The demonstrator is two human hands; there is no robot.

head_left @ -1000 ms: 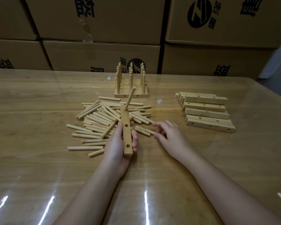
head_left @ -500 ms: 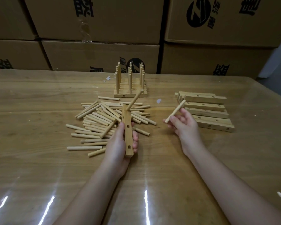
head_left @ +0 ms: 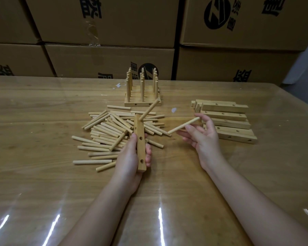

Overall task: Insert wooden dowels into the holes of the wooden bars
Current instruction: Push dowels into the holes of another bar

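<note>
Now my left hand has its fingers wrapped round a wooden bar above the bench, one dowel already standing tilted in its far hole. My right hand pinches a loose dowel between the dowel pile and the stack of empty bars.

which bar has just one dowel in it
The bar gripped by the left hand: one dowel in its far end. Back bars hold three each, right stack none.
</note>
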